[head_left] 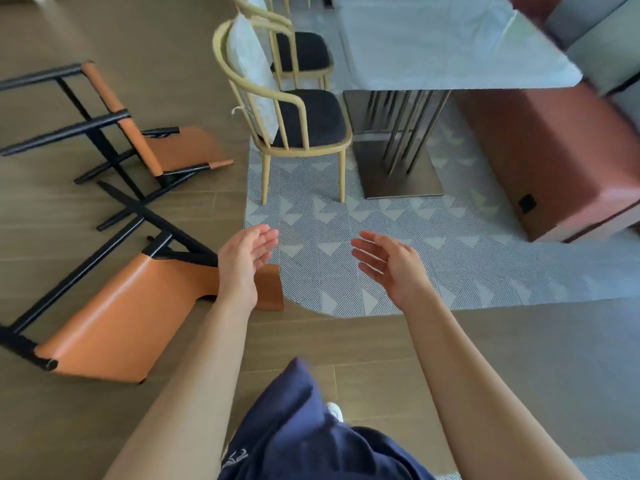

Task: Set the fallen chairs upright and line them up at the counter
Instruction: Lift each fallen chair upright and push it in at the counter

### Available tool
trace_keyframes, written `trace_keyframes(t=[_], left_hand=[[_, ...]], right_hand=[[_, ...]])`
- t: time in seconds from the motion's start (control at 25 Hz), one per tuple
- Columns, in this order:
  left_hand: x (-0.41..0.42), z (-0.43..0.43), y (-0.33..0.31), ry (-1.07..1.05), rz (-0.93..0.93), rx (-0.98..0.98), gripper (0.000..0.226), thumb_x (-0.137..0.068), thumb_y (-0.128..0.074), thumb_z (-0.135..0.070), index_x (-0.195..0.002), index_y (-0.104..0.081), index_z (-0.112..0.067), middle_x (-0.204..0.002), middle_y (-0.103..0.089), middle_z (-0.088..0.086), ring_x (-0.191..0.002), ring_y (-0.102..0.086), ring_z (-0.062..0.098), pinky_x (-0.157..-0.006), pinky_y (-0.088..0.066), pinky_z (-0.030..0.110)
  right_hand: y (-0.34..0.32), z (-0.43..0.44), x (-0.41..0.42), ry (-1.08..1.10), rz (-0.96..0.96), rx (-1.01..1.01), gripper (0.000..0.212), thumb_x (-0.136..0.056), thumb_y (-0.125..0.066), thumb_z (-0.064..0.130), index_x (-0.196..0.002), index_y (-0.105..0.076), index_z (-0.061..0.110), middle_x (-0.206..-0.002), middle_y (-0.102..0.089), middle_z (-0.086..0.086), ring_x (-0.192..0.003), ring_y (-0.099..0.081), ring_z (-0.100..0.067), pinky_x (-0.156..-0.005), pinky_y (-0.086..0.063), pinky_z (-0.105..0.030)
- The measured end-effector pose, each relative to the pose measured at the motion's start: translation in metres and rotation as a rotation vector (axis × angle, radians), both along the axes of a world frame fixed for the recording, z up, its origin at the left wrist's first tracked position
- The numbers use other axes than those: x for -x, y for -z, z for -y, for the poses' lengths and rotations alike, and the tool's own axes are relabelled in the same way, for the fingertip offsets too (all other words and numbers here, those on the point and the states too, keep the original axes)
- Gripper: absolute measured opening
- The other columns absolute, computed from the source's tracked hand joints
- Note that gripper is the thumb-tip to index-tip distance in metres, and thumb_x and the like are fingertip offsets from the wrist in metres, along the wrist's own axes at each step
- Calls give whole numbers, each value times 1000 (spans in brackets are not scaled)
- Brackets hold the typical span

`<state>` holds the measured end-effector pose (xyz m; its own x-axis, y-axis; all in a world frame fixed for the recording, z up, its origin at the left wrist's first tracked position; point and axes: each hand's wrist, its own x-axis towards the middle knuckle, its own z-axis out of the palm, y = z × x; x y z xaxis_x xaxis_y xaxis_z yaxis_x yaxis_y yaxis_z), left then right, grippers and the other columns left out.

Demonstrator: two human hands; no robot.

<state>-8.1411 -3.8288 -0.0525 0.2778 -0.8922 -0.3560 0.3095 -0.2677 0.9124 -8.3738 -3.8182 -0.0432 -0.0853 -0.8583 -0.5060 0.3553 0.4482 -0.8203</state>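
Both bare forearms reach forward from the near edge, spread a little apart. The left hand is held edge-on, palm turned right, its fingers straight and together. The right hand faces it, palm turned left and upward, fingers loosely extended, holding nothing.

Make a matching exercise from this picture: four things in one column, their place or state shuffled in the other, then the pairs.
1. orange chair nearest the left hand
2. nearer yellow-framed chair
3. red-brown bench
4. right hand

A. upright on the patterned rug, at the table
B. open, holding nothing
C. fallen on the wood floor
D. across the table from chair 2

Pairs: 1-C, 2-A, 3-D, 4-B
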Motion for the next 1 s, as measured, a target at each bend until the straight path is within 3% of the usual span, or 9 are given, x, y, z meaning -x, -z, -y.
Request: trace_keyframes(t=[0.2, 0.56, 1.0], left_hand=[[-8, 52, 0, -139, 13, 31, 21, -93, -50, -18, -95, -71, -13, -96, -76, 7, -95, -71, 21, -83, -51, 31], [-22, 160, -9, -300, -56, 51, 17, -91, -57, -16, -100, -70, -10, -99, -75, 6, -95, -71, 20, -83, -53, 32], [-3, 208, -26, -531, 38, 79, 17, -93, -55, -11, -100, -70, -15, -101, -75, 3, -98, -70, 17, -87, -52, 32]], right_hand=[[4, 72, -11, -126, -1, -39, 21, -96, -53, 17, -101, -73, 11, -101, -76, -7, -95, -72, -20, -85, -54, -33], [-15, 211, -62, -412, -21, -58, 22, -96, -53, 19, -104, -72, 11, -101, -76, -7, -94, -71, -18, -77, -55, -28], [-28, 317, -89, -790, -46, 3, 26, -98, -47, 15, -97, -73, 15, -96, -77, -4, -92, -72, -17, -82, -53, -31]])
